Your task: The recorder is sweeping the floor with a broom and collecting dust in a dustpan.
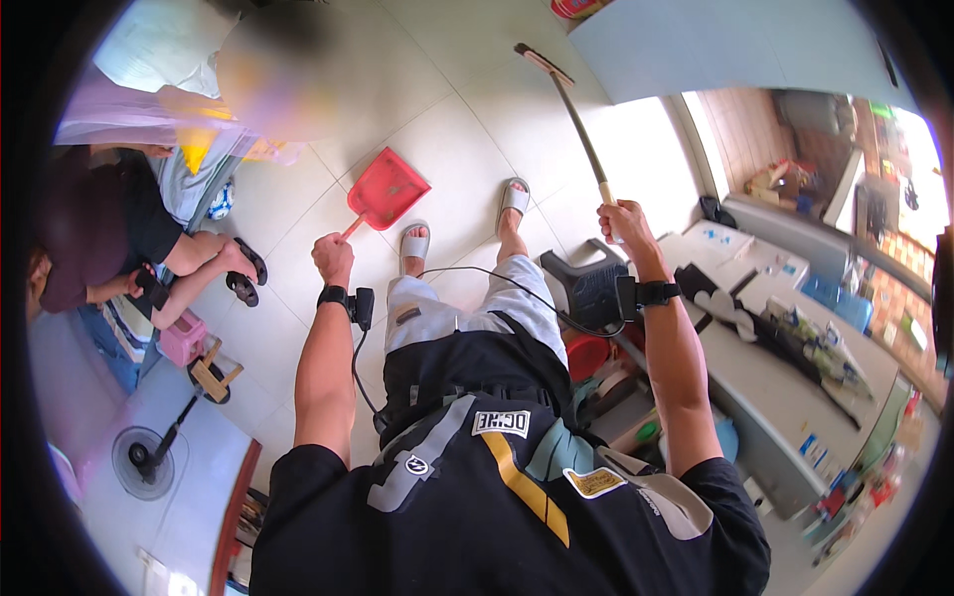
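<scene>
My left hand (333, 259) is wrapped round the handle of a red dustpan (389, 189), which is held out ahead of my left foot over the pale tiles. In my right hand (628, 224) is the light-coloured grip of a long-handled broom (579, 129). Its dark, narrow head (544, 63) lies far out at the top of the view, apart from the dustpan. A black device is strapped to each wrist, and a thin cable runs across my lap between them.
A seated person (119, 219) is at the left, with feet in dark sandals near a pink stool (183, 338). A fan (144, 459) stands lower left. Beside my right arm are a dark plastic stool (586, 283) and a cluttered white table (755, 368). A pale blue panel (735, 50) rises at upper right.
</scene>
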Action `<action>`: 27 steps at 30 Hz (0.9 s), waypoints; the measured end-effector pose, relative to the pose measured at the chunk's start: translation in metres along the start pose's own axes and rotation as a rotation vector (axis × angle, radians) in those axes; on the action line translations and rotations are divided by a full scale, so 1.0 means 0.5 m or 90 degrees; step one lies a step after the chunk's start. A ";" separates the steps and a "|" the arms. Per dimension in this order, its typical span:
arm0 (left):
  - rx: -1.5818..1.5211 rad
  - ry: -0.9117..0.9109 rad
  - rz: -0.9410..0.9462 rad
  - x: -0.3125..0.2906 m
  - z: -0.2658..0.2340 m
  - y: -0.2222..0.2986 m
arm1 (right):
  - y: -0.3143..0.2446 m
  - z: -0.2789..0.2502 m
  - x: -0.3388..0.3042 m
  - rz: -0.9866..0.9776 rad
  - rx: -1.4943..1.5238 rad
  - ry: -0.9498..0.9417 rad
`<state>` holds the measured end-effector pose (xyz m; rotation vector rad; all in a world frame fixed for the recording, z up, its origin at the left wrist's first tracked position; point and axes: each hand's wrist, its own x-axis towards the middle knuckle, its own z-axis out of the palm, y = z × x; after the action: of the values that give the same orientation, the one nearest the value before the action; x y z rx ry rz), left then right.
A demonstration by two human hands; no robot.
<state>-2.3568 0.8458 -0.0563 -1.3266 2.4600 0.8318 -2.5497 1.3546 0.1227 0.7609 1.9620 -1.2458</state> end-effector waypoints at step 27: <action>-0.038 0.112 -0.175 -0.096 0.206 0.125 | -0.105 -0.233 0.018 0.142 -0.228 -0.454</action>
<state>-2.3878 0.9654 -0.0954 -1.7797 2.3156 0.7543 -2.6229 1.4435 0.1789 0.2782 1.4025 -0.8348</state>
